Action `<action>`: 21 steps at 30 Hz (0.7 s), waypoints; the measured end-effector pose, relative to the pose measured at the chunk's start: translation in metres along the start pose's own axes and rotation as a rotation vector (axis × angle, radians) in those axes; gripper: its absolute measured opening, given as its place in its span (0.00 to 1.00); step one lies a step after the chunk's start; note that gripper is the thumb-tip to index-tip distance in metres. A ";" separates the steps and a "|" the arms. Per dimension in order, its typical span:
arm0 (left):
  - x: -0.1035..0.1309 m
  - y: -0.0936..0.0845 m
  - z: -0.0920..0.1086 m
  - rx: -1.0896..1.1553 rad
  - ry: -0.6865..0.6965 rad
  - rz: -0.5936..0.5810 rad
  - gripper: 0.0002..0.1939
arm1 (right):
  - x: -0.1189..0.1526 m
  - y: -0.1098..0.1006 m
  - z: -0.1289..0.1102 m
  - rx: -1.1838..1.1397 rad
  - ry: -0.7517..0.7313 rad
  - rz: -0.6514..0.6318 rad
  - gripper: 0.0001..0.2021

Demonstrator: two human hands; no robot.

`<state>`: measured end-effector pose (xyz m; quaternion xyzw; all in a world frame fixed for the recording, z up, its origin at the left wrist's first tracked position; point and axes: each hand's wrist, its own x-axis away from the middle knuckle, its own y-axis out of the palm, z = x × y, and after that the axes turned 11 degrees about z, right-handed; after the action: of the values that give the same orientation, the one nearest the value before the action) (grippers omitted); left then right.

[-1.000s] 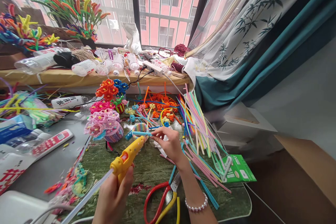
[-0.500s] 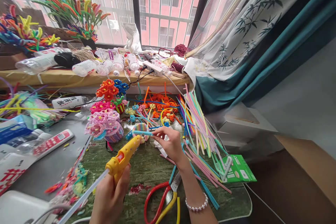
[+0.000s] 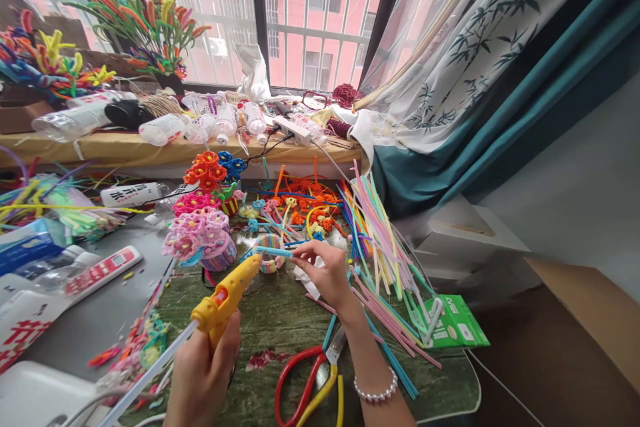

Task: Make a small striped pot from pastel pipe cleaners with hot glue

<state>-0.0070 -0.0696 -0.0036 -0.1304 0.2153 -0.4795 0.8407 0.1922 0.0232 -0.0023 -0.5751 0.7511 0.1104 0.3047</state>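
My left hand [image 3: 207, 360] is wrapped round a yellow hot glue gun [image 3: 227, 297], with a long clear glue stick [image 3: 150, 373] poking out of its back. The gun's nozzle is close to the left end of a short light-blue pipe cleaner piece [image 3: 273, 251]. Between thumb and fingers, my right hand [image 3: 320, 270] pinches that piece by its other end. Just behind it on the table stands a striped pastel ring [image 3: 271, 263], partly hidden by the piece. Scissors [image 3: 305, 383] with red and yellow handles lie near my right forearm.
Pink pipe cleaner flowers in a pot [image 3: 200, 240] stand to the left. Loose pastel pipe cleaners [image 3: 383, 233] and a green packet [image 3: 453, 323] lie at right. Orange pieces [image 3: 305, 193] are heaped at the back. Plastic bottles [image 3: 165, 129] line the windowsill.
My left hand has drawn the glue gun slightly down and to the left, showing more of the striped ring. My right hand stays nearly still with the blue piece.
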 end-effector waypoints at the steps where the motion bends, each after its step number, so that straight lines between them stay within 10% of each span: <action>1: -0.001 -0.001 -0.001 0.009 -0.021 -0.018 0.26 | 0.000 0.000 0.000 0.002 0.000 0.003 0.08; 9: -0.006 -0.009 -0.008 -0.100 -0.010 -0.041 0.28 | 0.000 -0.002 0.000 -0.011 0.010 0.037 0.08; 21: 0.008 -0.017 -0.044 -0.556 0.681 -0.214 0.25 | -0.006 -0.014 -0.001 0.010 0.109 0.078 0.03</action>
<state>-0.0380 -0.0859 -0.0369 -0.2074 0.5857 -0.5032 0.6006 0.2059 0.0234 0.0049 -0.5492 0.7888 0.0871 0.2618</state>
